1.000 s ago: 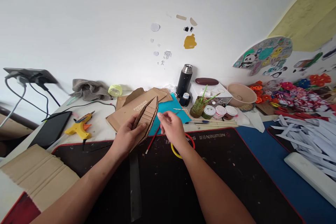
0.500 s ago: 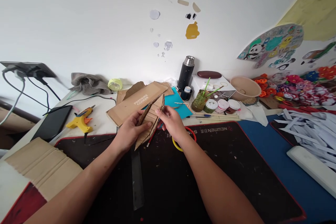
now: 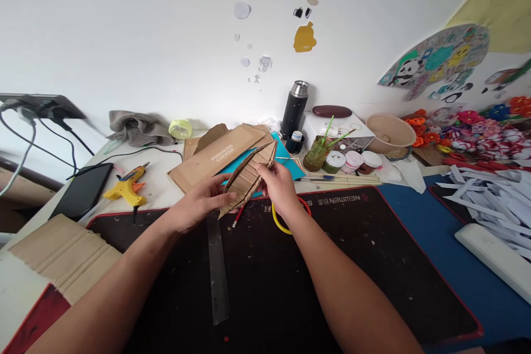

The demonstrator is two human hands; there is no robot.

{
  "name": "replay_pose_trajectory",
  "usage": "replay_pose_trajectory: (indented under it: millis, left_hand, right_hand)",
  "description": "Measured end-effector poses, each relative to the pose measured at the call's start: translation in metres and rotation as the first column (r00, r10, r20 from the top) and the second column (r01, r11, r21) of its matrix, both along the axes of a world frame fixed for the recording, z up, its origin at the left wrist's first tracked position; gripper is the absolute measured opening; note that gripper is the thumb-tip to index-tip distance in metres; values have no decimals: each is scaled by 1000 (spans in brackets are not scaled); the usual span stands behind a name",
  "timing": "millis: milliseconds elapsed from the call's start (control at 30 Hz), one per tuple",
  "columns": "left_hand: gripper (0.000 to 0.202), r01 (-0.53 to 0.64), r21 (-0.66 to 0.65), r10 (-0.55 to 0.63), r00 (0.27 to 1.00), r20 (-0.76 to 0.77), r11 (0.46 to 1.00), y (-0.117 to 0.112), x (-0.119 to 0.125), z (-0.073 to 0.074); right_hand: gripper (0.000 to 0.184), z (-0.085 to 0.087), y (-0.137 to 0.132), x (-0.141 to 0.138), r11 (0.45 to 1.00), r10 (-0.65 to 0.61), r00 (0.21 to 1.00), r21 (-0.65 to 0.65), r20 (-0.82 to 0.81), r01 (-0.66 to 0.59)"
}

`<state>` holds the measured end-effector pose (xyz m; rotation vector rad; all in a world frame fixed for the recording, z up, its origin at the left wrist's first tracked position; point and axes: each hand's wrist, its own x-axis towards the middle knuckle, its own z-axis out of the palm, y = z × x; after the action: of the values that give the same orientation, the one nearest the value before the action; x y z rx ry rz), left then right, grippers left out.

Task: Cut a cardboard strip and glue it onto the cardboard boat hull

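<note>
Between my two hands is a leaf-shaped piece of corrugated cardboard [image 3: 248,177], pointed at both ends, with a second layer showing along its edges. My left hand [image 3: 205,203] is closed on its lower left side, thumb on top. My right hand [image 3: 277,188] pinches its right edge, with the thumb on the face and the fingers partly hidden underneath. Below the piece, a red pencil [image 3: 238,218] lies on the black mat [image 3: 265,287]. Yellow and red scissors handles [image 3: 282,227] show beside my right wrist. A clear ruler [image 3: 218,276] lies nearer me.
A yellow glue gun [image 3: 126,191] and a cardboard sheet [image 3: 66,254] lie at left. Behind my hands are a cardboard box panel [image 3: 215,157] and blue paper [image 3: 290,165]. A black flask [image 3: 295,108], paint jars [image 3: 334,162] and a bowl [image 3: 390,133] stand at the back; paper strips [image 3: 489,204] lie right.
The cardboard piece has tilted over to the right, and its upper tip now points further right. My right hand has shifted slightly right with it. My left hand's grip has loosened somewhat.
</note>
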<state>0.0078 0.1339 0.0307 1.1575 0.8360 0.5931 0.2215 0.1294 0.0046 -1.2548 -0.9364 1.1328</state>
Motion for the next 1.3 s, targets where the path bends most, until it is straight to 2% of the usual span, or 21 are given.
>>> replay_pose_trajectory:
  millis: [167, 500, 700, 800, 1000, 1300]
  left_hand:
    - [47, 42, 13, -42, 999, -33, 999, 2, -2, -1]
    - [45, -3, 92, 12, 995, -101, 996, 3, 2, 1]
    - [47, -33, 120, 49, 990, -136, 992, 4, 4, -1]
    - [51, -32, 106, 43, 993, -106, 994, 3, 3, 1]
    - [62, 84, 69, -75, 989, -130, 994, 4, -2, 4]
    - [54, 73, 89, -57, 983, -176, 993, 4, -1, 3]
  right_hand:
    - [36, -2, 1, 0, 1000, 30, 1000, 1, 2, -30]
    - [41, -3, -5, -8, 994, 113, 992, -7, 50, -113]
    - [39, -10, -10, -20, 971, 239, 967, -52, 93, -235]
    - [39, -9, -9, -20, 981, 194, 980, -43, 52, -192]
    - [42, -6, -5, -13, 994, 110, 994, -6, 16, -110]
    - [40, 1, -8, -14, 989, 145, 988, -9, 51, -145]
